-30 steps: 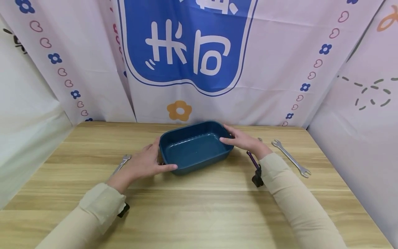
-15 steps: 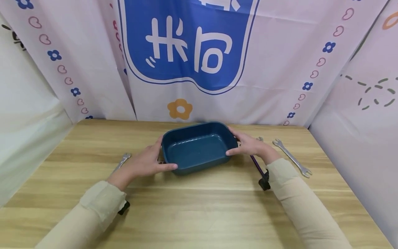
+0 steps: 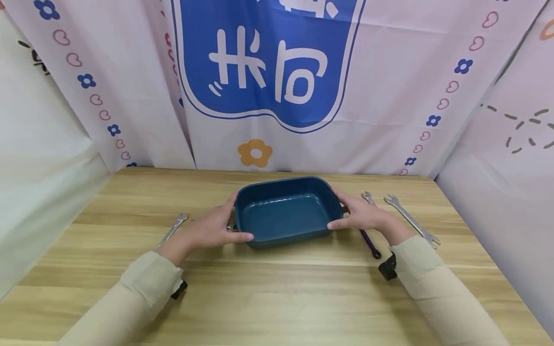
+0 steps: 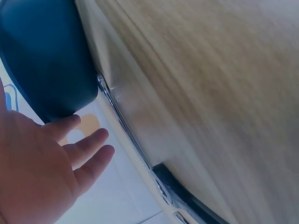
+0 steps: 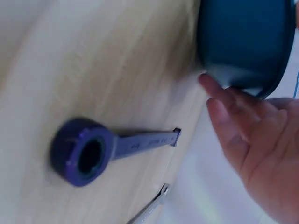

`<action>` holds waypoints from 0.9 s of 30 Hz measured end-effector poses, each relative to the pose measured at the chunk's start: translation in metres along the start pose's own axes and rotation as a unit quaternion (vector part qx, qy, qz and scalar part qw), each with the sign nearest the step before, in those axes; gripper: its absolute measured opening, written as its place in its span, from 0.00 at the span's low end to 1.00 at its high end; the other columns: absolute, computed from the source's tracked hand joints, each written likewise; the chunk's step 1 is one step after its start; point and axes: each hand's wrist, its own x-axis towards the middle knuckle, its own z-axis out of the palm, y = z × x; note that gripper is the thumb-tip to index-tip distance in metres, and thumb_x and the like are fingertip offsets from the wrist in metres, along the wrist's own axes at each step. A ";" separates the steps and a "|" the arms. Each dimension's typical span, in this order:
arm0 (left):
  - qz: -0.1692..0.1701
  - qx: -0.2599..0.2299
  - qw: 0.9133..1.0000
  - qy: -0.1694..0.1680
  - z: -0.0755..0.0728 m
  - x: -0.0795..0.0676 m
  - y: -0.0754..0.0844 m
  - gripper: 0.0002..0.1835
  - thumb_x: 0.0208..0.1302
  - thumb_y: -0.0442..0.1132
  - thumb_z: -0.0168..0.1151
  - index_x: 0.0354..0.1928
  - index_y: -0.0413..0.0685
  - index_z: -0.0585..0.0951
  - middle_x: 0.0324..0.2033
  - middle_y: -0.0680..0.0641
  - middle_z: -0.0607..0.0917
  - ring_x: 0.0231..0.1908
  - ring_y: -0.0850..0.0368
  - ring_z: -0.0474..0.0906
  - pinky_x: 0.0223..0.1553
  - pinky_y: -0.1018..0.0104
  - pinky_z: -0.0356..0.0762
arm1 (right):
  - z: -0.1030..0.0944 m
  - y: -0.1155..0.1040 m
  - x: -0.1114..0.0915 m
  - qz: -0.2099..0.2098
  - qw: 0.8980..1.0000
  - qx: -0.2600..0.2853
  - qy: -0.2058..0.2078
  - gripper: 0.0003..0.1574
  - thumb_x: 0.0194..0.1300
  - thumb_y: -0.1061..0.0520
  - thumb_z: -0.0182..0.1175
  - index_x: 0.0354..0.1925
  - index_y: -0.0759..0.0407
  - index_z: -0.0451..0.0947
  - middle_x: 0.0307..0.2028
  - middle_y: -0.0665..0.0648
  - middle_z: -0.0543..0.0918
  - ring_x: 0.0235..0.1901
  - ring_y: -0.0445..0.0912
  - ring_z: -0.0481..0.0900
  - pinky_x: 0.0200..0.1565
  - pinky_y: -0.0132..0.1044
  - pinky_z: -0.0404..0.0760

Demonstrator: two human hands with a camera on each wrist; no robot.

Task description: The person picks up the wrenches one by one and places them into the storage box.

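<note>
A dark blue rectangular plastic bin (image 3: 285,216) with rounded corners is between my two hands, its inside bare. My left hand (image 3: 212,228) holds its left end, thumb along the front rim and fingers at the side; the left wrist view shows those fingers spread against the outer wall. My right hand (image 3: 363,214) grips the opposite end, thumb on the near rim, with fingertips low at the bin's underside in the right wrist view. Below the right hand lies a purple ring wrench (image 5: 145,142). A chrome tool with a black handle (image 4: 187,196) lies beside the bin's left end.
On the wooden table (image 3: 277,298), a silver wrench (image 3: 175,228) lies partly behind the left forearm. A double-ended wrench (image 3: 411,220) is at the right, near another wrench's silver end (image 3: 367,196). A white printed cloth (image 3: 216,144) hangs behind the table.
Both hands have shifted the bin right and slightly nearer. The right hand and forearm moved right and closer, uncovering the purple wrench's ring end. The view itself has also shifted a little.
</note>
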 end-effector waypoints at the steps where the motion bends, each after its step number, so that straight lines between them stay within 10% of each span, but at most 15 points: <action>1: 0.003 0.000 1.000 -0.002 0.000 0.001 0.000 0.65 0.55 0.63 0.71 0.79 0.60 0.34 0.76 0.41 0.60 0.72 0.39 0.62 0.64 0.37 0.69 | 0.001 -0.001 -0.003 0.003 1.000 0.002 -0.001 0.70 0.62 0.42 0.69 0.79 0.60 0.31 0.78 0.69 0.44 0.73 0.68 0.57 0.69 0.62 0.63; 15: -0.032 -0.008 0.997 -0.072 -0.005 -0.005 0.009 0.68 0.55 0.64 0.70 0.78 0.63 0.27 0.79 0.43 0.45 0.76 0.39 0.53 0.71 0.39 0.60 | 0.022 -0.015 -0.038 0.059 0.998 0.007 0.025 0.73 0.60 0.36 0.68 0.79 0.57 0.30 0.69 0.73 0.65 0.61 0.61 0.74 0.63 0.59 0.71; 27: -0.008 -0.008 0.996 -0.085 -0.001 -0.014 0.012 0.68 0.53 0.62 0.73 0.78 0.64 0.29 0.79 0.46 0.48 0.76 0.43 0.53 0.71 0.40 0.61 | 0.037 -0.029 -0.066 0.071 0.997 0.013 0.041 0.74 0.59 0.38 0.69 0.79 0.59 0.29 0.73 0.73 0.58 0.55 0.57 0.77 0.59 0.55 0.76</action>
